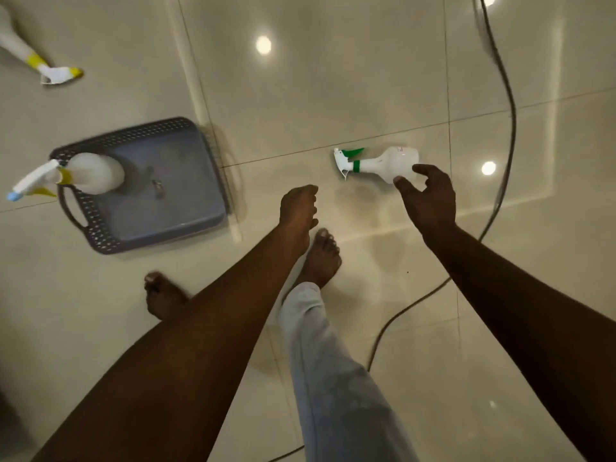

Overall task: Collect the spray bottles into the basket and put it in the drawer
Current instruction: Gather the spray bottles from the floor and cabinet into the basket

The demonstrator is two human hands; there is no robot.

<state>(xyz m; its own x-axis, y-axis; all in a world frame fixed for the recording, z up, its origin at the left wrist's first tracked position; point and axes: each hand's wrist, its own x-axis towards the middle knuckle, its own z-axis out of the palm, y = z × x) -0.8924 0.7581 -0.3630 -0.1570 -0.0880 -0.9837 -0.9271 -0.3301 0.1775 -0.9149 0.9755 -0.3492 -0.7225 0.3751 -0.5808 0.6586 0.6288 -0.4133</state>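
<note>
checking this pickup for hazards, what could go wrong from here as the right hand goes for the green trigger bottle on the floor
1. The cable trails across the floor beside the bare feet: it could trip the person.
2. The green-trigger bottle lies on glossy tile, so the open right hand might nudge it away.
3. The upright bottle at the basket edge may topple.

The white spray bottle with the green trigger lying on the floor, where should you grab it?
Around its wide round body, from above. The white plastic spray bottle with the green trigger lies flat on its side, and the open right hand is already at that end.
</note>
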